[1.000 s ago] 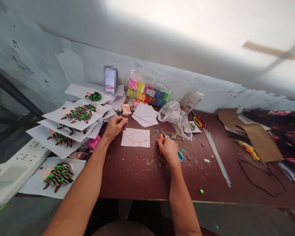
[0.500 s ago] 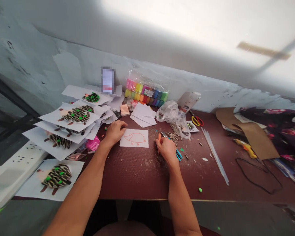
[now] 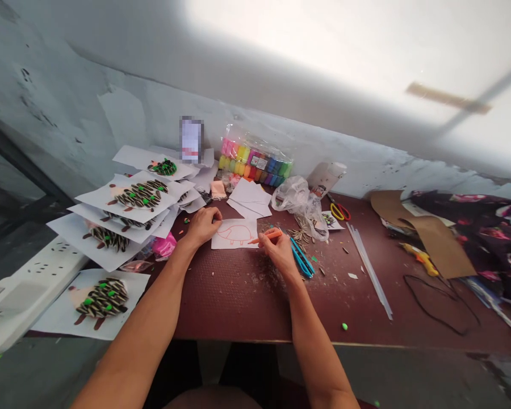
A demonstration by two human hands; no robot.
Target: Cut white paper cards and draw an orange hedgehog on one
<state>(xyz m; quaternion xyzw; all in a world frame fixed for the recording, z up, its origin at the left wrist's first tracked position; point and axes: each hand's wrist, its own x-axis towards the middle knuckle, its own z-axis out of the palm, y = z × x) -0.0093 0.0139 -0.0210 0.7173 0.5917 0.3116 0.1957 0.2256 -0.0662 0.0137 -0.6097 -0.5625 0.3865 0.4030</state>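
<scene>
A small white paper (image 3: pixel 230 244) with an orange outline of an animal on it lies on the dark red table. My left hand (image 3: pixel 203 226) rests at its left edge, fingers curled and pressed on the paper's upper left corner. In my right hand (image 3: pixel 276 247) is an orange pen (image 3: pixel 273 234), its tip at the right end of the drawing. Just right of that hand lie blue-handled pliers (image 3: pixel 301 258), beside a pile of striped seeds (image 3: pixel 298 234).
Finished hedgehog pictures (image 3: pixel 140 196) are stacked at the left, near a power strip (image 3: pixel 38 272). Behind are blank papers (image 3: pixel 250 197), colored clay (image 3: pixel 255 165) and a plastic bag (image 3: pixel 296 196). Scissors (image 3: pixel 339 210), glue sticks (image 3: pixel 370 272) and a yellow glue gun (image 3: pixel 421 258) lie rightward.
My right hand has moved left, bringing the orange pen from beside the paper to the drawing's right end. My left hand stays at the paper's left edge. The view has shifted slightly.
</scene>
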